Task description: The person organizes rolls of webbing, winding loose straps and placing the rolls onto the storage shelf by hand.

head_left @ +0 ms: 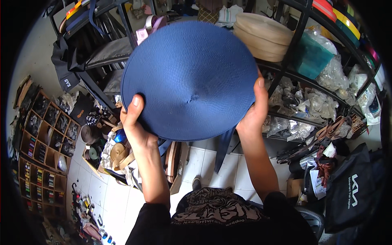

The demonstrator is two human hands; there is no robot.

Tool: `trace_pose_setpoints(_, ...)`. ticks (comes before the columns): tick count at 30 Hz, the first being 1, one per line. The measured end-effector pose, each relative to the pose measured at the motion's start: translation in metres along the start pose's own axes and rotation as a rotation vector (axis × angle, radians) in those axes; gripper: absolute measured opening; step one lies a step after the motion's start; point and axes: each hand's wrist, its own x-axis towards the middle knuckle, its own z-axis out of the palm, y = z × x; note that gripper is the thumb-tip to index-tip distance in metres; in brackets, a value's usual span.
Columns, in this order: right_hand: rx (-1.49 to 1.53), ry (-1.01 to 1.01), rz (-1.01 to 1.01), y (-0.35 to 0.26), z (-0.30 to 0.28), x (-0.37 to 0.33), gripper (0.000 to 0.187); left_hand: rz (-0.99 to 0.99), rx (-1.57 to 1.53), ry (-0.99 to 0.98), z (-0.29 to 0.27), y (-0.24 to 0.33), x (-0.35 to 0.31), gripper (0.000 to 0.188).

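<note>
Head view shows a broad, flat-coiled roll of navy webbing (188,69) raised in front of the person, above the floor, its round face turned toward the camera. Both bare hands support it at opposite edges. At its near left edge, the left hand (137,126) pinches the rim, the thumb lying on the face and the other fingers mostly hidden beneath. Along its right edge, the right hand (254,113) grips the rim, thumb pointing up and away from the body; how its remaining fingers sit behind the coil cannot be told. One loose navy strap end (223,153) hangs below the near edge, between the forearms.

Beyond the roll, at the far right, stacked beige webbing rolls (261,38) rest on a black metal rack, with a teal bin (312,55) to their right and clear plastic bags (322,107) on the level below. Near the left forearm, a tan strap roll (118,152) sits among other materials. Farther left stands a wooden compartment shelf (44,165), its nearer compartments holding colourful thread spools. White tiles (122,200) cover the floor, and a large black bag (349,188) lies at the near right.
</note>
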Motion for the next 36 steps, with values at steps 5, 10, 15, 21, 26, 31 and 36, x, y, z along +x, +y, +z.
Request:
trace_pose_setpoints(5,-0.099,-0.003,-0.040,0.010,0.006,-0.009,0.060,-0.011,0.015,-0.044,0.003,-0.011,0.001,0.053)
trace_pose_setpoints(10,-0.370,0.157,-0.186,0.015,0.028,-0.021,0.061,-0.129,-0.192,0.024,0.024,-0.027,-0.001,0.056)
trace_pose_setpoints(15,-0.298,0.279,-0.244,0.040,0.028,-0.030,0.071,-0.187,-0.388,0.046,0.055,-0.049,0.002,0.051)
trace_pose_setpoints(21,-0.351,0.306,-0.276,0.032,0.021,-0.021,0.094,-0.246,-0.423,0.023,0.073,-0.070,-0.017,0.056)
trace_pose_setpoints(26,-0.361,0.112,-0.148,-0.005,-0.015,-0.007,0.096,-0.219,-0.180,-0.165,0.034,-0.074,-0.008,0.054)
trace_pose_setpoints(31,-0.680,-0.346,0.057,-0.054,-0.046,0.010,0.088,-0.099,0.310,-0.512,0.006,-0.023,0.030,0.048)
trace_pose_setpoints(36,-0.983,-0.772,0.101,-0.080,-0.024,0.023,0.066,-0.021,0.693,-0.935,0.034,0.005,0.031,0.058)
